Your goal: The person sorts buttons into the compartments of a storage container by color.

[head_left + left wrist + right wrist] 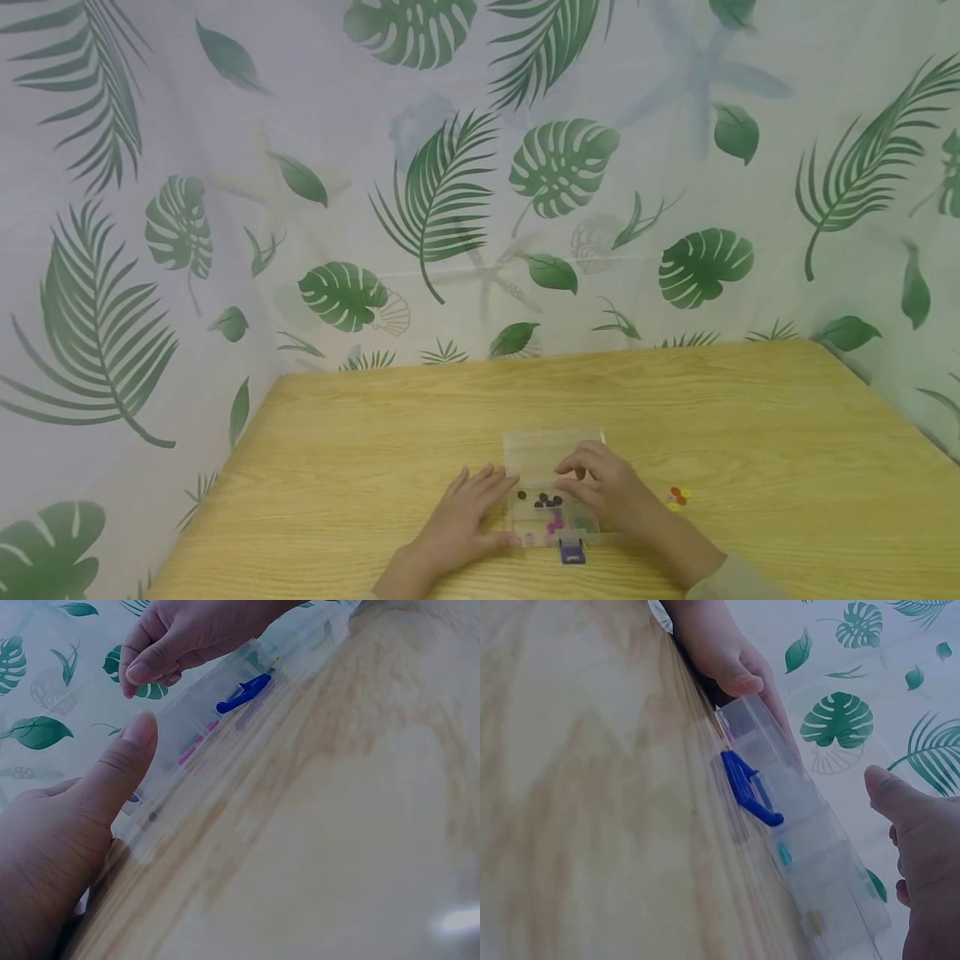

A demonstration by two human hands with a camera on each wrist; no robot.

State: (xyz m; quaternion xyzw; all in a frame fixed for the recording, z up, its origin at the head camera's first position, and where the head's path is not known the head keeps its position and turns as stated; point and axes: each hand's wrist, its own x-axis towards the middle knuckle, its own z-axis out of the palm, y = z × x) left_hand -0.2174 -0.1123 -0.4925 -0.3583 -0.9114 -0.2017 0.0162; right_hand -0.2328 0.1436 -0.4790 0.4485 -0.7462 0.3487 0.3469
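A clear plastic compartment box (pixel 540 525) lies on the table with its lid (pixel 551 454) raised at the back. Black pieces and magenta pieces (pixel 555 526) sit in separate compartments. The blue latch (pixel 572 552) hangs at the front edge. My left hand (pixel 468 521) rests at the box's left side, fingers fairly straight and thumb near the front corner. Over the box's right part hovers my right hand (pixel 607 487), fingers bent and thumb near the index fingertip. I cannot tell whether a small piece is between those fingertips. In the left wrist view, the blue latch (pixel 244 694) stands out.
A small pile of orange and yellow pieces (pixel 678 498) lies on the wooden table (pixel 360 442), right of the box beyond my right wrist. Behind the table hangs a white backdrop (pixel 465 250) with green leaf prints. Teal pieces (pixel 784 853) show through the box wall.
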